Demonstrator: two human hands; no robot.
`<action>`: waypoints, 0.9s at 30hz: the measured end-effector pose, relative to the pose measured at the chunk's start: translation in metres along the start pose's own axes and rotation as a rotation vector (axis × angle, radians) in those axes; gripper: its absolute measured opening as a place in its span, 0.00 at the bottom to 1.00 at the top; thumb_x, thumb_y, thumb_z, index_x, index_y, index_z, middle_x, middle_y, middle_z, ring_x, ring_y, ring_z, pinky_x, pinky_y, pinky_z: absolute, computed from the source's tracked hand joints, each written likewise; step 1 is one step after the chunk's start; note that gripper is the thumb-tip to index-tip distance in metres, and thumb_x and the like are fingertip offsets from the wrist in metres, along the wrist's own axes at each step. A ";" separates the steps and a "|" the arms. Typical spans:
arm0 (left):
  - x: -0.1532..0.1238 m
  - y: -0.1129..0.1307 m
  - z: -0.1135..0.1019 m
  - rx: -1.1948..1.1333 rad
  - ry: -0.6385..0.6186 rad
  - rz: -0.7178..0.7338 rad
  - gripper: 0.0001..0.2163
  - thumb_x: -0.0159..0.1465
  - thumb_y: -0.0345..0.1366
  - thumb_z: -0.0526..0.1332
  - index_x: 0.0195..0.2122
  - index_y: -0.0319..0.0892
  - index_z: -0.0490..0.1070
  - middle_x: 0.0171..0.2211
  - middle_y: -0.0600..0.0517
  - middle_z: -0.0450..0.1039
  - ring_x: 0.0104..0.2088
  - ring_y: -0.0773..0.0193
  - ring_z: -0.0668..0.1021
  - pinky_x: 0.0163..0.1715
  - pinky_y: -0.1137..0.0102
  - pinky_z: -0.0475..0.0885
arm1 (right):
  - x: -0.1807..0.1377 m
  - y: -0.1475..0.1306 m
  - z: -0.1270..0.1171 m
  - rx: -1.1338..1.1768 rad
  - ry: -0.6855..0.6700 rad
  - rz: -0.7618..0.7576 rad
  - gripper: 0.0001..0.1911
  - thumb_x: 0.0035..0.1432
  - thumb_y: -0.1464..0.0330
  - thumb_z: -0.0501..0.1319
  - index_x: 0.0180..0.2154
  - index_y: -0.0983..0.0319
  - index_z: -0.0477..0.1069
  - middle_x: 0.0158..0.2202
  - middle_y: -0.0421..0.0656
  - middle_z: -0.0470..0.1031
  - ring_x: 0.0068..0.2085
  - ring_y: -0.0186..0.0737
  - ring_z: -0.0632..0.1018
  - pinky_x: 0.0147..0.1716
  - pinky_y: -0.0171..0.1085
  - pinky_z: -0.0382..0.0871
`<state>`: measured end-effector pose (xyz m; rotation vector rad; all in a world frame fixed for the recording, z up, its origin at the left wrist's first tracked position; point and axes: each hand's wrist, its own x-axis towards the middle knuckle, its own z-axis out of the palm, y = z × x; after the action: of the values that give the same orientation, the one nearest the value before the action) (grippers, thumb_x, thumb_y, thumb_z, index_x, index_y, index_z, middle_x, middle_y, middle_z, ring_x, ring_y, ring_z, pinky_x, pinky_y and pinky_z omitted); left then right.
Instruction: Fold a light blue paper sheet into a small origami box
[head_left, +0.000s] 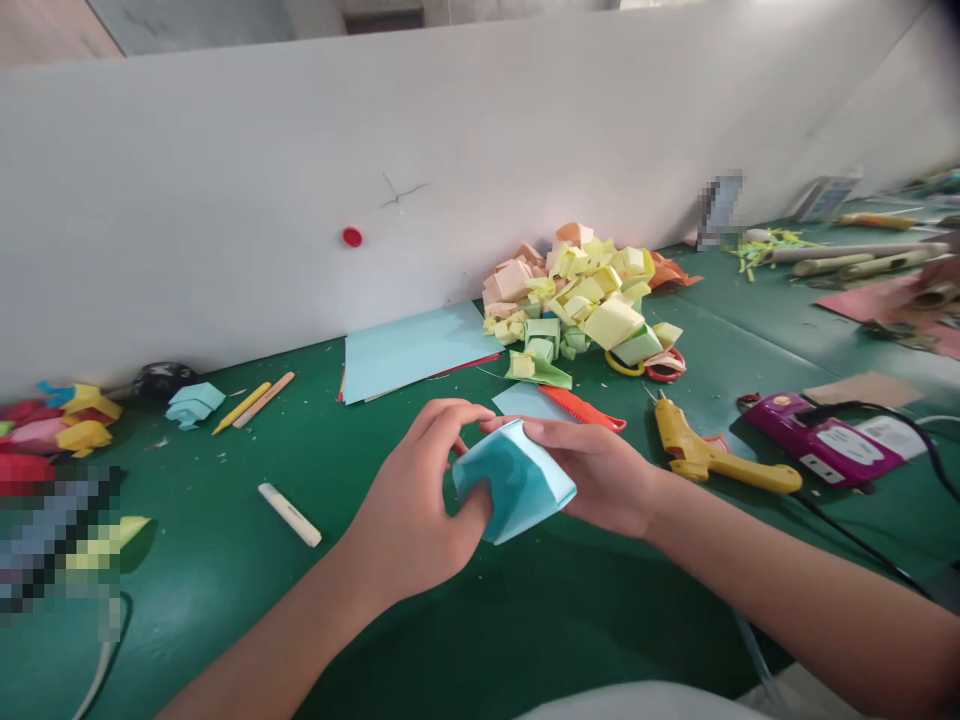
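Observation:
A light blue folded paper box (517, 485) is held up over the green table between my two hands. My left hand (424, 500) grips its left side, with the thumb pressed on the near face and the fingers curled behind. From the right, my right hand (600, 465) pinches the top edge, its thumb on the rim; its other fingers are hidden behind the paper. Just beyond the hands lie a red-orange utility knife (581, 408) and a light blue paper piece (525, 400).
Folded paper pieces (592, 290) are heaped against the white board (262, 180). Blue sheets (420, 345) lie left of them. At right are a yellow glue gun (705, 450) and a purple power strip (817, 435) with cords. A whitish stick (290, 515) and pencils (244, 407) lie left.

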<state>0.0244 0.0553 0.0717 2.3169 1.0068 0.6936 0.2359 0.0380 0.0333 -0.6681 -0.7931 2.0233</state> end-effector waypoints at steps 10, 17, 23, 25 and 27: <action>-0.014 -0.012 0.003 -0.084 0.045 0.143 0.35 0.62 0.42 0.69 0.67 0.52 0.53 0.62 0.47 0.63 0.57 0.51 0.72 0.54 0.60 0.71 | 0.000 -0.003 -0.002 0.018 0.068 -0.046 0.21 0.58 0.61 0.64 0.52 0.59 0.76 0.47 0.45 0.78 0.43 0.43 0.77 0.39 0.37 0.72; -0.014 -0.017 0.015 0.042 0.128 0.175 0.28 0.63 0.34 0.65 0.63 0.48 0.58 0.59 0.44 0.67 0.58 0.51 0.72 0.56 0.58 0.71 | 0.000 -0.001 0.001 -0.009 0.203 -0.125 0.23 0.60 0.61 0.62 0.56 0.59 0.72 0.43 0.45 0.79 0.40 0.45 0.79 0.37 0.41 0.72; -0.021 -0.036 0.014 0.108 0.162 0.086 0.31 0.66 0.36 0.63 0.68 0.49 0.54 0.64 0.45 0.66 0.62 0.50 0.72 0.58 0.58 0.72 | 0.006 0.002 -0.008 -0.141 0.250 -0.326 0.24 0.65 0.57 0.60 0.60 0.57 0.66 0.54 0.50 0.78 0.52 0.51 0.77 0.48 0.48 0.72; -0.024 -0.047 0.013 0.146 0.163 0.056 0.31 0.66 0.36 0.63 0.69 0.51 0.53 0.64 0.46 0.66 0.62 0.51 0.72 0.57 0.59 0.73 | 0.009 0.003 -0.013 -0.243 0.278 -0.346 0.24 0.65 0.57 0.60 0.60 0.57 0.66 0.58 0.50 0.76 0.54 0.51 0.76 0.51 0.50 0.71; -0.026 -0.057 0.012 0.183 0.170 0.022 0.31 0.67 0.37 0.62 0.70 0.52 0.53 0.64 0.47 0.67 0.62 0.50 0.72 0.57 0.58 0.73 | 0.009 0.005 -0.016 -0.397 0.308 -0.376 0.24 0.66 0.58 0.60 0.60 0.55 0.64 0.59 0.50 0.74 0.56 0.51 0.75 0.52 0.52 0.72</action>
<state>-0.0123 0.0656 0.0206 2.4612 1.1653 0.8515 0.2398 0.0481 0.0180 -0.9476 -1.0542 1.3941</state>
